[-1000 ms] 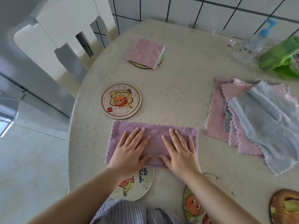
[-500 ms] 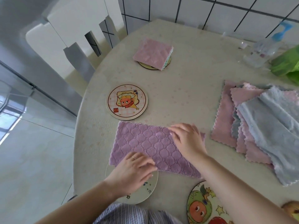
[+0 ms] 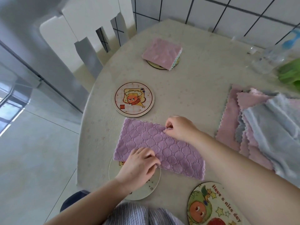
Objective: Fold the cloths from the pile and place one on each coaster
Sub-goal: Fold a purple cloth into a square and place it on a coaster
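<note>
A purple quilted cloth (image 3: 155, 143), folded into a long strip, lies on the table in front of me. My right hand (image 3: 180, 127) pinches its far edge near the middle. My left hand (image 3: 139, 166) pinches its near edge, over a coaster (image 3: 152, 187) that the cloth partly covers. A bare round coaster (image 3: 133, 99) sits just beyond the cloth. Farther back, a folded pink cloth (image 3: 162, 52) rests on another coaster (image 3: 155, 65). The pile of pink and blue cloths (image 3: 259, 127) is spread out at the right.
A fruit-print coaster (image 3: 211, 207) lies at the near edge, right of my left arm. A clear spray bottle (image 3: 276, 54) and a green item (image 3: 290, 73) stand at the back right. A white chair (image 3: 90, 30) is beyond the table's left rim.
Both hands were flat on the purple cloth; they have since curled and now pinch its far and near edges at the middle. The camera moved closer and to the left.
</note>
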Demonstrator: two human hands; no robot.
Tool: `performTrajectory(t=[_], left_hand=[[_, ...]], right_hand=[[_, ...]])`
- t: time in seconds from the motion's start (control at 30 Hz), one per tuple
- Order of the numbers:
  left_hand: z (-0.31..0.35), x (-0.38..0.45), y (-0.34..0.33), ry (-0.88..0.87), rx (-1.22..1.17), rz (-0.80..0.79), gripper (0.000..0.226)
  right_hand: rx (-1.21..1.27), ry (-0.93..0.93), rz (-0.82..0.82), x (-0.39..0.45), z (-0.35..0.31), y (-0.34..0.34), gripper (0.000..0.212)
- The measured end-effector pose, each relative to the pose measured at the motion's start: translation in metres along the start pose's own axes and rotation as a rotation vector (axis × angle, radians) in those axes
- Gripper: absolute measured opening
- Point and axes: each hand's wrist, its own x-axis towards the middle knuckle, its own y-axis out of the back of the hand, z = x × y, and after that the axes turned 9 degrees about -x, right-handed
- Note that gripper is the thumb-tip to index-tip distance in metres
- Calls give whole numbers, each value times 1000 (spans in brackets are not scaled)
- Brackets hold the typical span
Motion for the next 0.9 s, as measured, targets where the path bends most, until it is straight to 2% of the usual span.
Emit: performTrajectory(t=[0.07,0.17,0.27,0.33,0.4,0.47,0.53,0.6,0.73,0.8,0.9], left_hand=[[3,-2,9,47,3,69,13],[12,-5,25,110,-96,207,10],[31,-4,39,345,-500,348,15],[41,0,42,538,-830,377,17],[44,4,39,662,-1095,341,19],[44,6,36,713,-1233,254,19],[45,8,33,679,-1175,127,19],[49,15,36,608,-1037,36,33],[49,40,44,401,-790,-15,57],[45,54,42,403,-763,-64,60],[36,65,27,498,-639,-148,59]], right_hand=[[162,3,-10,-13,6,10,7],[348,-15,73,-37,15,23,14],[583,-84,218,-62,18,28,18],[735,-110,202,-81,15,25,12],[873,-120,140,-99,12,15,23],[856,-138,119,-112,11,4,39],[843,-144,125,-119,14,-8,47],[894,-145,136,-124,18,-11,51],[851,-81,310,-132,27,-5,59],[807,-108,353,-127,33,-9,62],[849,-219,257,-116,37,-27,65]])
